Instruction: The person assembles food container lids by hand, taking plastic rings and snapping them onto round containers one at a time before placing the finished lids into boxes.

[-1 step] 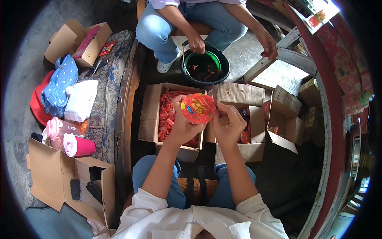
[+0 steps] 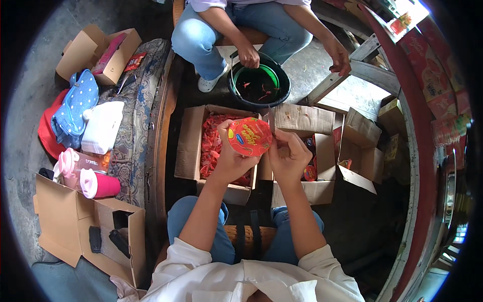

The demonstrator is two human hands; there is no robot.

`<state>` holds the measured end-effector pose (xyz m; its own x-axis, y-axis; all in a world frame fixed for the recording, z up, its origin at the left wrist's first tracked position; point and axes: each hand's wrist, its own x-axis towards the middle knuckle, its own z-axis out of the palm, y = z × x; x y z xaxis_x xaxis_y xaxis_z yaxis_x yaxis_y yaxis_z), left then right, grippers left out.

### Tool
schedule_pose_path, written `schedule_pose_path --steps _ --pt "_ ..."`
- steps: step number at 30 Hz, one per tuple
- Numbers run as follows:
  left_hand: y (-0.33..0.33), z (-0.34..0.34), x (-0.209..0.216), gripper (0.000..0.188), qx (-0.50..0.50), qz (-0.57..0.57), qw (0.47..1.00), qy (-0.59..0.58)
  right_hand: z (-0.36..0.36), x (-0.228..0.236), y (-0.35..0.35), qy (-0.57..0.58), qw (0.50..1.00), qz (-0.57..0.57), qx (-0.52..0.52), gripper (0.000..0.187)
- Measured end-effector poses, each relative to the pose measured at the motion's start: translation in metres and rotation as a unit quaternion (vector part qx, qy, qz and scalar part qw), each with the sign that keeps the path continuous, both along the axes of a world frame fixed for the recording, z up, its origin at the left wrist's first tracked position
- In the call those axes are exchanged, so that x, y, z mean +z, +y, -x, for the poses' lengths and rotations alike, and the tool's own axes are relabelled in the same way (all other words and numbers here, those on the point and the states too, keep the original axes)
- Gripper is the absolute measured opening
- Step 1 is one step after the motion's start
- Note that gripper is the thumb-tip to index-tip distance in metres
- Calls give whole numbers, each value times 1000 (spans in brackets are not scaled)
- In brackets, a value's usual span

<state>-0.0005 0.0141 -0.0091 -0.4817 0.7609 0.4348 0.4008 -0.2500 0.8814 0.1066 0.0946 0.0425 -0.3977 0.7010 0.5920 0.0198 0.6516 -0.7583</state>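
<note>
My left hand [image 2: 233,156] is closed round a plastic cup [image 2: 250,137] with a round red printed lid, which faces up toward me. Close against the lid's right edge, my right hand [image 2: 292,158] has its fingers pinched on a thin flat blade [image 2: 272,121] that points away from me; its handle is hidden in the fingers. Under my left hand stands a cardboard box [image 2: 188,143] heaped with red scraps [image 2: 211,146]. Another cardboard box [image 2: 304,194], below my right hand, holds red-lidded cups [image 2: 310,172].
Across from me a seated person's hand [image 2: 248,55] rests at a dark bucket [image 2: 287,93] with a green basket [image 2: 274,75] inside. Left, a patterned cushion [image 2: 143,116] carries bags and a pink cup [image 2: 106,184]. An open carton [image 2: 371,161] and a white wooden frame [image 2: 375,75] stand right.
</note>
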Motion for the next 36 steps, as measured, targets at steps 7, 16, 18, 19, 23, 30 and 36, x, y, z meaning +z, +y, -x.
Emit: schedule_pose_path --steps 7,16,18,19,23,30,36 --pt "5 -10 14 83 8 -15 988 -152 -1 -4 2 4 1000 -24 1 21" --pt "4 -6 12 87 8 -49 986 -157 0 -10 2 -7 997 -77 -8 24" --pt "4 -9 14 87 -8 -47 983 -177 0 -12 3 -2 997 -77 -5 24" --pt "3 -10 15 87 -15 -47 981 -187 0 -12 4 -5 997 -75 -5 24" --pt "1 -9 14 87 -23 -34 984 -176 -2 -6 5 -8 999 -43 13 24" --pt "-1 -3 7 90 -42 -23 983 -176 -5 -3 6 -9 999 -28 25 22" --pt "-1 -2 9 90 -50 -31 969 -239 -3 -3 2 -7 1000 -21 14 21"
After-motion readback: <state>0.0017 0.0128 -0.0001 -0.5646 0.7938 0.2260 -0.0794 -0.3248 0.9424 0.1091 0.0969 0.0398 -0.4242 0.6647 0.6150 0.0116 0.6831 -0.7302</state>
